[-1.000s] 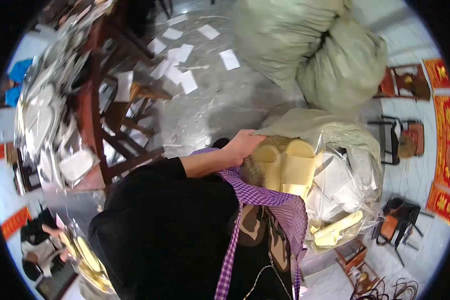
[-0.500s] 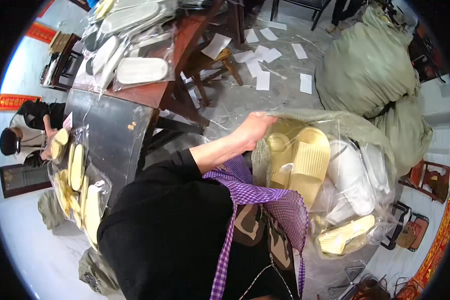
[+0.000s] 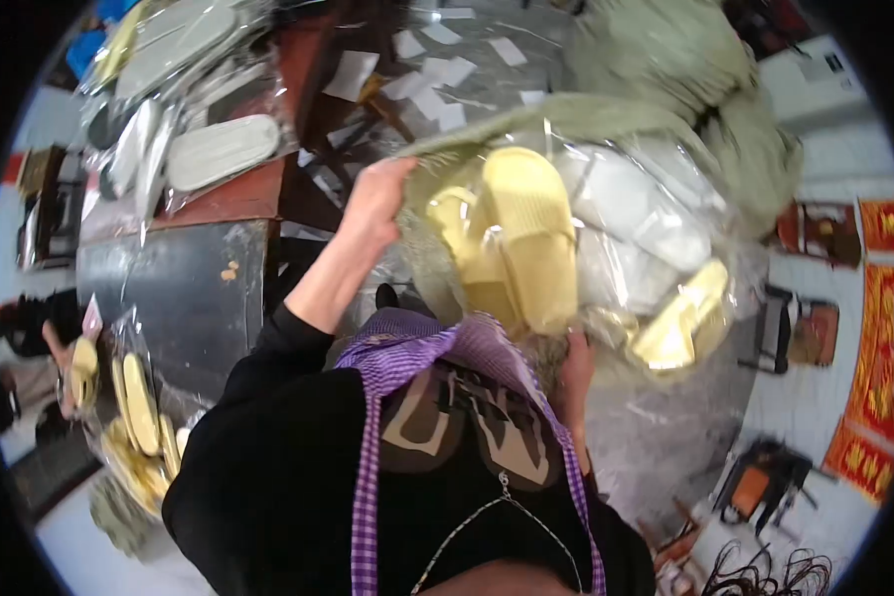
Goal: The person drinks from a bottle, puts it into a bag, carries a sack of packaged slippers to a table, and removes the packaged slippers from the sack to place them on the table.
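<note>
A green woven sack hangs open in front of me, with clear-bagged slippers inside. My left hand is closed around the far left part of its rim. At the near rim, my right hand appears closed on the sack cloth, though blur and the sack hide some fingers. A yellow slipper with a ribbed sole lies in the sack's middle. White slippers in plastic sit to its right, and another yellow slipper is near the right edge.
Bagged white slippers are piled on the table at left. A co-worker's hand is near bagged yellow slippers. Full sacks stand behind, papers litter the floor, and a chair is at right.
My view has turned to the right. The sack's mouth has come closer to me and spread wider, with my left hand still on its rim. My right hand has come into view at the near rim.
</note>
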Demonstrator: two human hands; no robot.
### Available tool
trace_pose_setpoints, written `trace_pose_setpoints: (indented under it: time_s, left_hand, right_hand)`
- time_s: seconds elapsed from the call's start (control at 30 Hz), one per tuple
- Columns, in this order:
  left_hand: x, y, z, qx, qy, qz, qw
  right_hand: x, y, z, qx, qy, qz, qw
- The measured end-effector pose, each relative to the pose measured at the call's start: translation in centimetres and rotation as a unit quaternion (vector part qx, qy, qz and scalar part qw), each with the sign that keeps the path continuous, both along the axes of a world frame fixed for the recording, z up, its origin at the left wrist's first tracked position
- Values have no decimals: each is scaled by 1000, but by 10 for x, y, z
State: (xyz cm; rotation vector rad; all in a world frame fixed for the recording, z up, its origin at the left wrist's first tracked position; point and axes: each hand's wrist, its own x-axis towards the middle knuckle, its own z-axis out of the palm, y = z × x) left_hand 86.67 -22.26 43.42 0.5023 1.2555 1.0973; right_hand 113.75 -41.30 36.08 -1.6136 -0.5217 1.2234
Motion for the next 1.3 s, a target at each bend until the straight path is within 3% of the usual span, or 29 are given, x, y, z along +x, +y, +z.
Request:
trace_pose_setpoints:
  time_s: [0.13, 0.17, 0.3, 0.5, 0.57, 0.6, 0.63, 0.7, 0.73, 0.77, 0.87, 1.0, 1.03, 1.07, 1.13, 1.17, 1.2, 1.27, 1.3]
  left_hand:
    - [-46, 6, 9, 2, -70, -1, 998]
    - [-59, 9, 8, 9, -70, -9, 997]
    - [-114, 23, 10, 22, -68, -24, 997]
    - [-195, 17, 34, 36, -45, 59, 997]
    - [-229, 11, 30, 35, -36, 89, 995]
    - [-246, 7, 29, 31, -28, 102, 994]
    - [-263, 2, 32, 23, -19, 97, 995]
    - [-288, 4, 6, 47, 0, 124, 991]
    - [-295, 9, -2, 63, 9, 138, 988]
    - [-302, 11, -5, 48, 8, 141, 989]
    - [-310, 11, -27, 85, 93, 101, 987]
    - [-304, -3, -43, 103, 169, 117, 973]
    - [-305, -6, -43, 60, 184, 95, 977]
    - [-304, -11, -45, 75, 323, 78, 940]
    - [-298, -23, -45, 94, 581, 31, 807]
    - [-290, -31, -44, 203, 770, 74, 601]
    - [-282, -39, -41, 254, 750, 102, 602]
    - [-216, -77, 8, 355, 699, 155, 601]
    - [-188, -97, 12, 295, 606, 128, 728]
  right_hand:
    - [-68, 18, 48, -25, 102, -75, 992]
    - [-75, 19, 44, 8, 40, -24, 999]
    - [-116, 29, 32, 8, -27, -37, 999]
    - [-201, 49, 64, 8, 40, 45, 998]
    - [-208, 49, 45, 66, -137, 277, 949]
    - [-213, 44, 29, 94, -215, 385, 892]
    - [-225, 35, 4, 198, -384, 421, 797]
    - [-264, 42, 27, 31, -155, 424, 892]
    - [-274, 51, 42, -54, -38, 413, 908]
    - [-277, 55, 48, -17, -98, 425, 900]
    - [-267, 67, 55, -51, -16, 435, 899]
    - [-244, 64, 22, -58, -80, 477, 873]
    - [-238, 64, 22, -61, -69, 502, 860]
    - [-233, 64, 23, -63, -57, 526, 846]
    - [-225, 61, 30, -84, -45, 563, 821]
    - [-222, 59, 40, -103, -45, 577, 809]
    - [-218, 58, 48, -122, -43, 590, 797]
    - [-204, 49, 46, -50, -72, 601, 794]
    - [-195, 45, 40, -33, -83, 613, 785]
